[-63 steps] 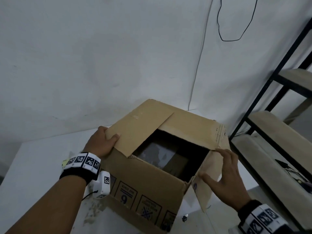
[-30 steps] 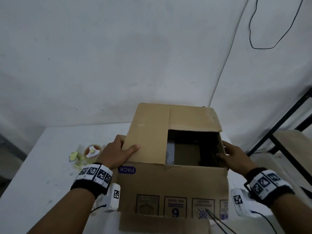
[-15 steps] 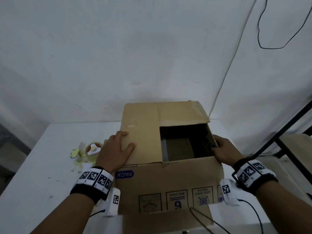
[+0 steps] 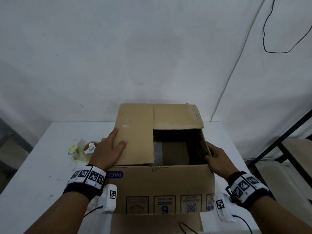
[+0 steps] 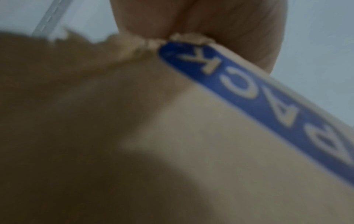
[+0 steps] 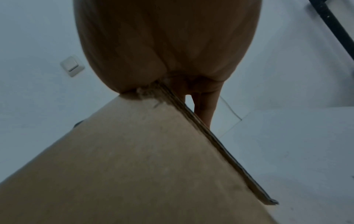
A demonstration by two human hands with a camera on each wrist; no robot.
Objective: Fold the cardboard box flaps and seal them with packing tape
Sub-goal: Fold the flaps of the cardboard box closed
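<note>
A: Left hand (image 4: 108, 152) lies flat, fingers straight, pressing the folded brown cardboard flap (image 4: 135, 137); right hand (image 4: 217, 159) pinches the box's upright right flap (image 4: 203, 149).

B: Risk?

A: Tape roll (image 4: 89, 148) sits on the white table (image 4: 42, 166) beyond the left hand; lifting off to fetch it likely lets that flap spring up.

One cardboard box (image 4: 162, 188) sits between two hands; two of its flaps lie folded flat, a third is at the right hand's fingers. One roll of packing tape (image 4: 87, 149) lies just left of the left hand
</note>
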